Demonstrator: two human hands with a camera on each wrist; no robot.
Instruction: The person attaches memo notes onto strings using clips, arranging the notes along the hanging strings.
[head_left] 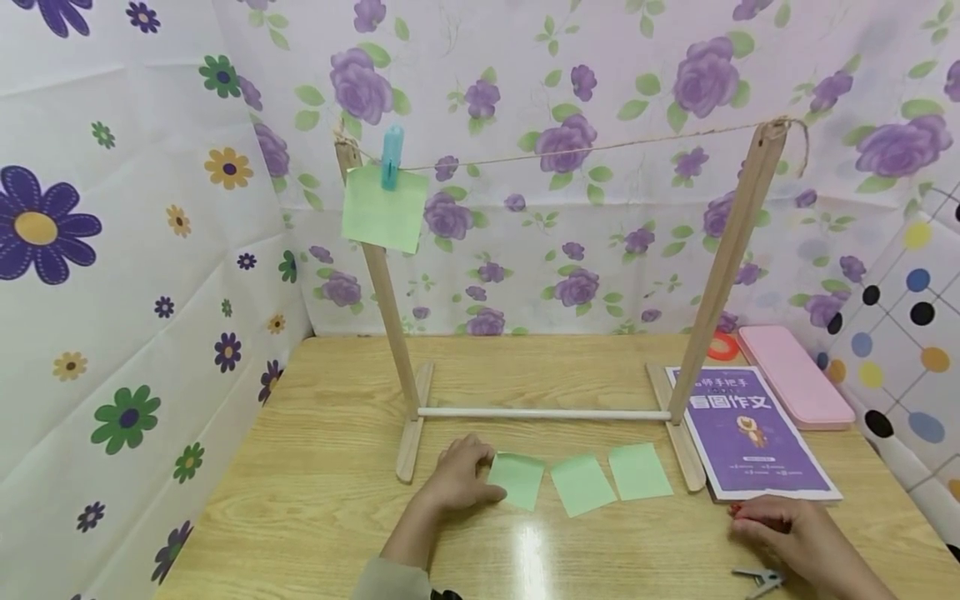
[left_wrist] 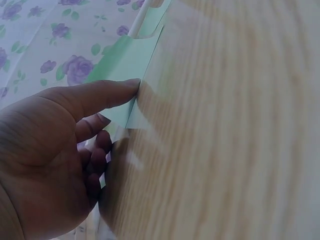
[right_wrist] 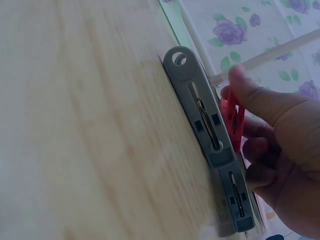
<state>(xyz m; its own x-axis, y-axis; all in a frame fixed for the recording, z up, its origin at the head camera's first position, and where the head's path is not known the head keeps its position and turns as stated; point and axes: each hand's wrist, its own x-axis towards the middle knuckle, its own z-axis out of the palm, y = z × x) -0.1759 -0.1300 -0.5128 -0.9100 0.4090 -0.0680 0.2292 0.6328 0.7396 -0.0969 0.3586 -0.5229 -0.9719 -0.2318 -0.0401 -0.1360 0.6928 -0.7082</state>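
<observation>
My left hand rests on the table at the left edge of a pale green sticky note, its thumb touching the paper. Two more green notes, a middle one and a right one, lie beside it in a row. In my right hand a red clothespin is pinched between thumb and fingers, near the table. A grey clothespin lies just below that hand. Another green note hangs from the twine, held by a blue clothespin.
A wooden frame with a left post, a right post and a white crossbar stands behind the notes. At right lie a purple book, a pink case and a red ring. Flowered cloth surrounds the table.
</observation>
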